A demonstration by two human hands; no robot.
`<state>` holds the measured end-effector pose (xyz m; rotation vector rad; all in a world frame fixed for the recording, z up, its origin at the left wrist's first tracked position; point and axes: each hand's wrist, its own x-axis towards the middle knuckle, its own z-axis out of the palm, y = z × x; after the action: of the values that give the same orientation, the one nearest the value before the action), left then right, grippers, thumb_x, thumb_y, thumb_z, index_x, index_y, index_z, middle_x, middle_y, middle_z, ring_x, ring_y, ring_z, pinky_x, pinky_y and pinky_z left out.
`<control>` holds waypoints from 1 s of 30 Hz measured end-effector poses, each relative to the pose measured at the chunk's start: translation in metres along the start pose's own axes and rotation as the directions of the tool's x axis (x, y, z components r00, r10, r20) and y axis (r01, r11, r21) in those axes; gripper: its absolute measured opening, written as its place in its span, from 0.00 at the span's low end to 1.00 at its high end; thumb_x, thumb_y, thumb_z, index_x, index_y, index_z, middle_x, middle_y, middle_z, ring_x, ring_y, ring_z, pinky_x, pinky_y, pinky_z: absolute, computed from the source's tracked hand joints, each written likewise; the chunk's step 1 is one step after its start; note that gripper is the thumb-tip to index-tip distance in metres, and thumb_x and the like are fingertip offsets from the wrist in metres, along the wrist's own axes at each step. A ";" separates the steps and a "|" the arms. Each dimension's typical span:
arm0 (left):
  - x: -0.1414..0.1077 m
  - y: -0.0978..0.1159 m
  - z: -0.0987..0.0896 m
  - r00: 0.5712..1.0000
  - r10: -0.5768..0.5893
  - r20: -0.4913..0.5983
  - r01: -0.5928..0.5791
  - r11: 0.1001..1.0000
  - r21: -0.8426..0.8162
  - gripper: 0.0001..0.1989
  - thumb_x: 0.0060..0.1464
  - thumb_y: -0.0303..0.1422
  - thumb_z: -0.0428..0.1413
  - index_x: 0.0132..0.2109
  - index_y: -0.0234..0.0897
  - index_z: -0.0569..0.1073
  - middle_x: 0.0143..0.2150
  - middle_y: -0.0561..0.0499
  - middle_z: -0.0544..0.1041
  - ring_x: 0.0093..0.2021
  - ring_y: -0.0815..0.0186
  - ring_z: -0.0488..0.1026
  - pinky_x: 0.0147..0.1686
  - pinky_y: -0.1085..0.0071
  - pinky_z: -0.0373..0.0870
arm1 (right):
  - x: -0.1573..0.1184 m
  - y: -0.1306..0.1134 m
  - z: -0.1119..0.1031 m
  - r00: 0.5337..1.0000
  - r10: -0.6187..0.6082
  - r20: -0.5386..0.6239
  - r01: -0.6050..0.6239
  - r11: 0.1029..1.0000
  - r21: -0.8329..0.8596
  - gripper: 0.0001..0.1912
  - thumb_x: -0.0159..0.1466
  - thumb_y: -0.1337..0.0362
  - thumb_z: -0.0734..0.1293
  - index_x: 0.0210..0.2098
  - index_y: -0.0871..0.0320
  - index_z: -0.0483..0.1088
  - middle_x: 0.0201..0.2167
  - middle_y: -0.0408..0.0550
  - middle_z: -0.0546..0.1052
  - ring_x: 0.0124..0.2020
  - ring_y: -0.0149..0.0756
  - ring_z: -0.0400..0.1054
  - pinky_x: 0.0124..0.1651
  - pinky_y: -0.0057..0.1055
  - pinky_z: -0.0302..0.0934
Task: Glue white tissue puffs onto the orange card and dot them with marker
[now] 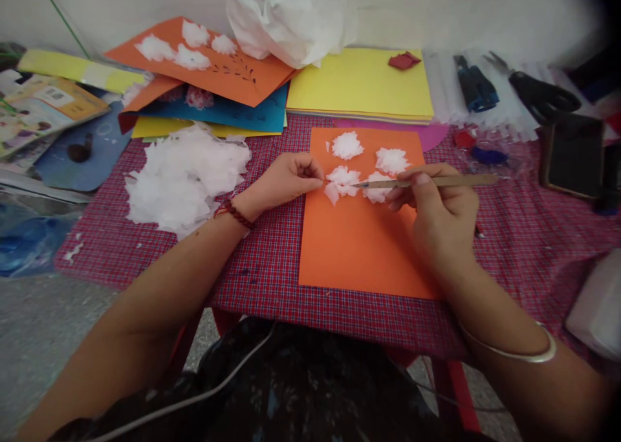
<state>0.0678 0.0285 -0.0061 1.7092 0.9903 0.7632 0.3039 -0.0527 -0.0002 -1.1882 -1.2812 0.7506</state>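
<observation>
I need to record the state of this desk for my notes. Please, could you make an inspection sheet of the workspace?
Surface: red checked cloth, with small white scraps at left.
Work: orange sheet bearing four white clumps; white paper pile left of it.
Clutter: decorated orange card, yellow sheets, black-handled scissors, phone.
Left hand: at the sheet's left edge, fingers curled; any held item cannot be told.
Right hand: grips a thin tool, tip at the lower-left clump.
Cables: white cord across dark clothing.
Surroundings: pale wall behind, speckled floor.
</observation>
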 end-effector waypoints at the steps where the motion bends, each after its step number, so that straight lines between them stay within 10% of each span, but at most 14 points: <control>1: 0.000 0.000 0.000 1.000 -0.003 -0.016 0.003 1.000 -0.013 0.03 0.50 0.23 0.59 0.30 0.34 0.73 0.31 0.53 0.77 0.33 0.73 0.72 0.36 0.74 0.69 | 0.000 0.001 0.000 1.000 0.009 -0.001 -0.009 1.000 0.024 0.08 0.70 0.56 0.66 0.35 0.49 0.74 0.25 0.43 0.77 0.24 0.36 0.72 0.29 0.36 0.67; 13: -0.003 0.005 -0.004 0.977 -0.166 -0.135 0.115 0.940 -0.321 0.07 0.48 0.21 0.53 0.33 0.38 0.67 0.24 0.56 0.69 0.22 0.75 0.62 0.21 0.75 0.54 | 0.002 0.009 0.003 0.996 0.017 0.085 -0.020 0.999 0.032 0.08 0.69 0.56 0.66 0.36 0.51 0.74 0.28 0.43 0.79 0.24 0.33 0.71 0.27 0.34 0.66; 23: -0.011 0.020 0.021 0.996 -0.060 -0.066 0.078 0.948 0.307 0.06 0.47 0.29 0.60 0.26 0.36 0.70 0.21 0.57 0.66 0.23 0.73 0.60 0.23 0.72 0.51 | 0.002 0.008 0.004 0.997 0.019 0.080 -0.020 1.000 0.004 0.09 0.69 0.55 0.66 0.36 0.51 0.74 0.27 0.43 0.78 0.22 0.32 0.70 0.26 0.34 0.66; 30: -0.005 0.008 -0.008 0.966 -0.104 -0.237 0.141 0.979 0.148 0.10 0.46 0.23 0.56 0.24 0.37 0.62 0.22 0.58 0.62 0.23 0.74 0.55 0.23 0.72 0.48 | 0.007 0.014 0.003 0.995 0.096 0.036 -0.100 0.985 0.141 0.08 0.68 0.57 0.68 0.35 0.54 0.74 0.25 0.43 0.78 0.21 0.31 0.70 0.26 0.32 0.66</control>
<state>0.0605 0.0261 0.0034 1.7058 1.3373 0.8284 0.3050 -0.0412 -0.0116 -1.1339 -1.1791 0.9195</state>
